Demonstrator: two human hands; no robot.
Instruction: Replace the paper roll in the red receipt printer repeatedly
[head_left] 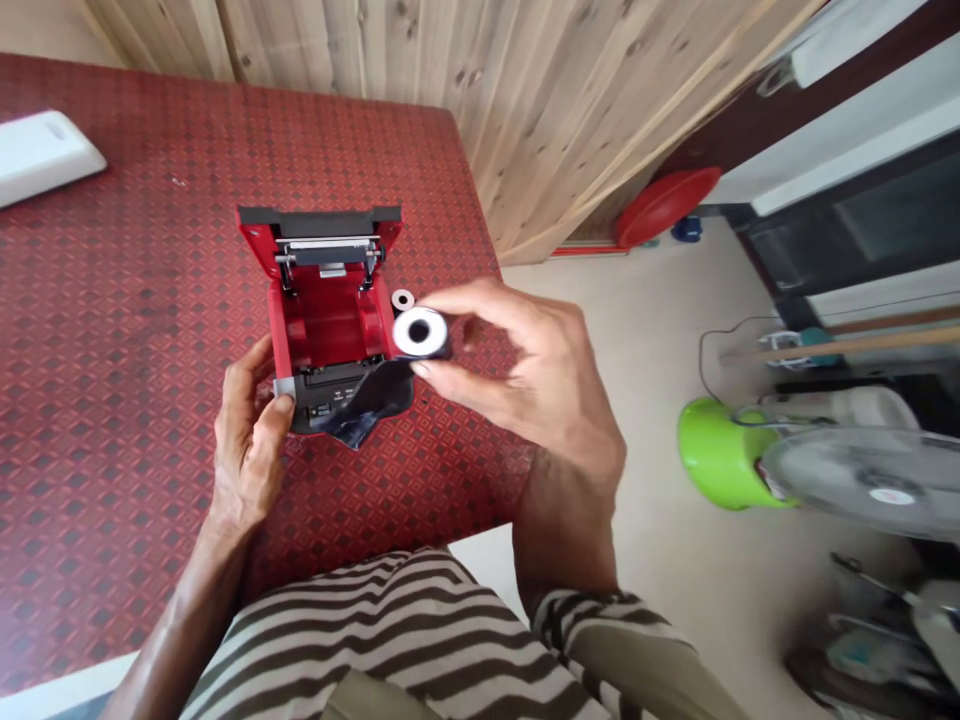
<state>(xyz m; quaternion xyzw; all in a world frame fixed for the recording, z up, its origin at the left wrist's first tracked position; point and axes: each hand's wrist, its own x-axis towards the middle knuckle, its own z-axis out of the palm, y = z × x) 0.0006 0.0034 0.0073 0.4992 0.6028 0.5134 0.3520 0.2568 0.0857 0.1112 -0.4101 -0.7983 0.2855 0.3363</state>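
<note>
A small red and black receipt printer (330, 320) stands on the table with its lid raised and its red paper bay bare. My left hand (251, 430) grips the printer's left front corner between thumb and fingers. Pinched in my right hand (525, 360) is a paper roll (421, 332) with a white end face and dark outer side, held just right of the bay. A dark glossy strip (375, 395) trails from the roll over the printer's front panel. Behind the held roll, a second, smaller-looking white roll (403, 300) is by the printer's right side.
The red patterned table (150, 330) ends at a right edge beside my right forearm. A white object (45, 155) lies at the far left. Wooden boards (375, 50) rise behind the table. A green stool (720, 455) and a fan (885, 490) stand at right.
</note>
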